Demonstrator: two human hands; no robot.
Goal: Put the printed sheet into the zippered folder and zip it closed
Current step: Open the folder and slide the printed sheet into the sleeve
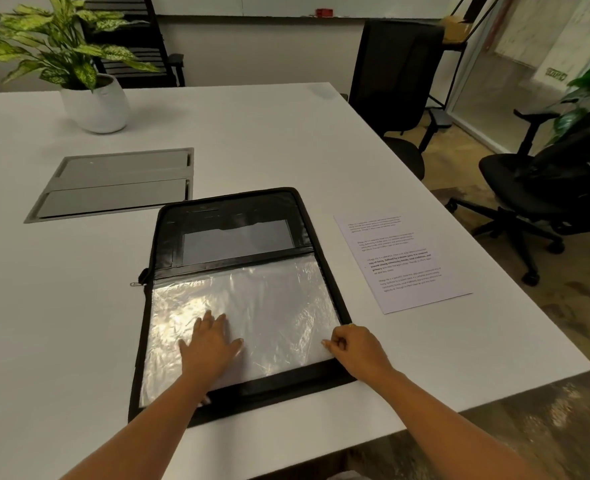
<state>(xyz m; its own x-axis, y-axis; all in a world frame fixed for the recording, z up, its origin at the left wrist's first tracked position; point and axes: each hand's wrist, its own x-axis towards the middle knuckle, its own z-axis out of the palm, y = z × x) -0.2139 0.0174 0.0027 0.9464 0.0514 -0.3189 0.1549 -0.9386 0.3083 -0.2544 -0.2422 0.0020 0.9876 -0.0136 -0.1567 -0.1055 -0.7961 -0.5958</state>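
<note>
Two hands are resting on the folder (269,384), which is lying open and unzipped on the white tabletop (79,323). The left hand (210,344) is pressing flat on the clear sleeve (279,299) in the folder's near half, its fingers (207,318) straight and spread wide. The right hand (356,348) is sitting at the sleeve's 4 o'clock corner, its fingers curling in and pinching the sleeve's edge. At the folder's 9 o'clock side the zip pull (135,284) is sticking out onto the tabletop. The folder's far half is showing black pockets.

The sheet (404,261) is lying flat on the tabletop at 3 o'clock of the folder, print up, near it but apart, with neither hand touching it.

Farther back, at 11 o'clock of the folder, a grey hatch (117,183) is sitting flush in the tabletop. Beyond it a plant (96,105) in a white pot is standing. Black chairs (397,81) are standing off the tabletop around 1 to 2 o'clock.
</note>
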